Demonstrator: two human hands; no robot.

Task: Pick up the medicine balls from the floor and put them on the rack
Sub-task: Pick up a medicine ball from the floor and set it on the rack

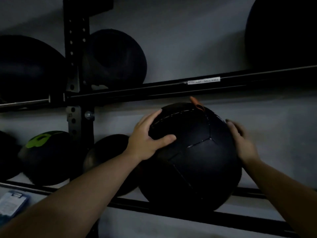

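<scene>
Black ball: we are seating the medicine ball [192,152] on the lower rack rails [171,212], right of the neighbouring balls.
Fingers: left hand [147,138] and right hand [241,141] are spreading flat against its sides.
Care: we are settling it between both rails before releasing.

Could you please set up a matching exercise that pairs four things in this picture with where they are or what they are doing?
Things:
1. left hand
2. right hand
3. ball with green marking
4. white label

Places or states:
A. stuck on the upper rail of the rack
B. resting on the lower shelf, left of the upright post
C. pressed on the upper left side of the big black ball
D. against the right side of the big black ball, blurred

Pairs: 1-C, 2-D, 3-B, 4-A
</scene>
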